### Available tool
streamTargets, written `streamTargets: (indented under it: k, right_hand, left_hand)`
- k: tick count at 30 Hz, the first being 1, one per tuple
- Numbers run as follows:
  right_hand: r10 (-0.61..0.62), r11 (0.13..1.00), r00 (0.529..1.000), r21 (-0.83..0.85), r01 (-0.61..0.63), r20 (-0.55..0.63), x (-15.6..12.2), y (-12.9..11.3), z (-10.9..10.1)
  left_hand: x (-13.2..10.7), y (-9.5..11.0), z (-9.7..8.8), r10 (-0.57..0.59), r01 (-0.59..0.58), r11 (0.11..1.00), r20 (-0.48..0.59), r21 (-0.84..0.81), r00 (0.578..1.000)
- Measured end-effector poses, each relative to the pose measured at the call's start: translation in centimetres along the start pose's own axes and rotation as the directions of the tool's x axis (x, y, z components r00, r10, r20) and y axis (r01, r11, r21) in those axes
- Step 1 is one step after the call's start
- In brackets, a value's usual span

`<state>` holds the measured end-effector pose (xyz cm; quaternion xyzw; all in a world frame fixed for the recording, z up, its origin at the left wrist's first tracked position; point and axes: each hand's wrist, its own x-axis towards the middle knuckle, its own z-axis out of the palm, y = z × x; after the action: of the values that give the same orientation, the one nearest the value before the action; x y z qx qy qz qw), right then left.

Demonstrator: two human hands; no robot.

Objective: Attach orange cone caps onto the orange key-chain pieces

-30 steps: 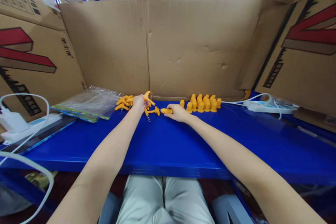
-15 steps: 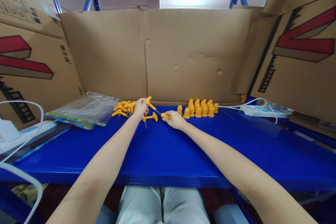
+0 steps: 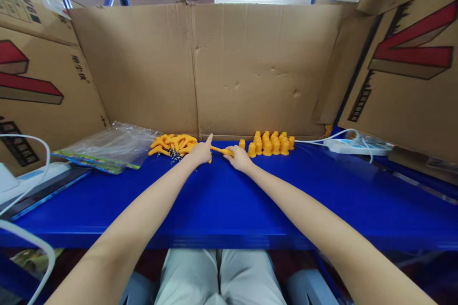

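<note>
Blue desk (image 3: pixel 229 205), brown cardboard wall (image 3: pixel 250 71) behind it. Mid-desk, a thin orange plastic stem (image 3: pixel 216 149) bridges both hands: left hand (image 3: pixel 201 152) has its fingers curled round one end, mostly hiding it, while the right hand (image 3: pixel 240 158) is gripping a short orange plastic cap (image 3: pixel 228 152) at the other. Messy pile of orange plastic handles (image 3: pixel 171 140) with silvery spirals (image 3: pixel 174 155) just left; upright orange bell-shaped caps (image 3: pixel 267 147) to the right.

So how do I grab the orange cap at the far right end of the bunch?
I'd probably pinch the upper sides of that orange cap, coming down from the front right: it stands upright, and the other caps crowd its left.
</note>
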<state>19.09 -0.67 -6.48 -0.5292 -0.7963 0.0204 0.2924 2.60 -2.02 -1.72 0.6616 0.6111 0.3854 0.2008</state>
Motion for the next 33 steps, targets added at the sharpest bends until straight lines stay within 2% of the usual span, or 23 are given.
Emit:
streamTargets:
  k: [3, 6, 10, 14, 18, 26, 29, 33]
  right_hand:
    - [-0.033, 0.999, 0.999, 0.009, 0.033, -0.012, 0.2, 0.4, 0.3]
    - [-0.062, 0.997, 0.998, 0.040, 0.063, -0.025, 0.3, 0.8, 0.6]
    - [-0.092, 0.987, 0.992, 0.122, 0.101, -0.081, 0.1, 1.1, 0.5]
    - [-0.120, 0.975, 0.989, 0.177, 0.135, -0.090, -0.1, 1.5, -0.1]
    - [-0.086, 0.976, 0.994, 0.193, 0.098, -0.072, 0.0, 1.6, -0.6]
    - [-0.022, 0.965, 0.997, 0.259, 0.041, -0.079, 0.3, 1.9, -1.4]
    - [0.018, 0.897, 1.000, 0.441, -0.010, -0.013, 0.4, 2.2, -1.5]
    - [0.143, 0.753, 0.984, 0.634, -0.176, 0.104, 0.3, 2.5, -1.8]
  left_hand:
    - [-0.1, -0.6, 0.1, 0.047, -0.048, 0.996, 0.005, 0.075, 0.999]
    - [-0.3, -1.5, 0.1, 0.158, -0.157, 0.966, 0.012, 0.207, 0.987]
    - [-0.7, -2.3, -0.3, 0.267, -0.257, 0.937, -0.010, 0.237, 0.964]
    - [-1.2, -1.9, -1.0, 0.239, -0.232, 0.914, 0.020, 0.334, 0.971]
    - [-1.7, -1.2, -1.5, 0.188, -0.198, 0.863, 0.069, 0.464, 0.980]
    - [-1.5, -1.9, -1.2, 0.214, -0.219, 0.906, 0.054, 0.363, 0.975]
    - [-1.4, -2.2, -1.3, 0.217, -0.242, 0.878, 0.106, 0.413, 0.970]
    - [-1.5, -2.2, -1.6, 0.210, -0.278, 0.788, 0.184, 0.550, 0.960]
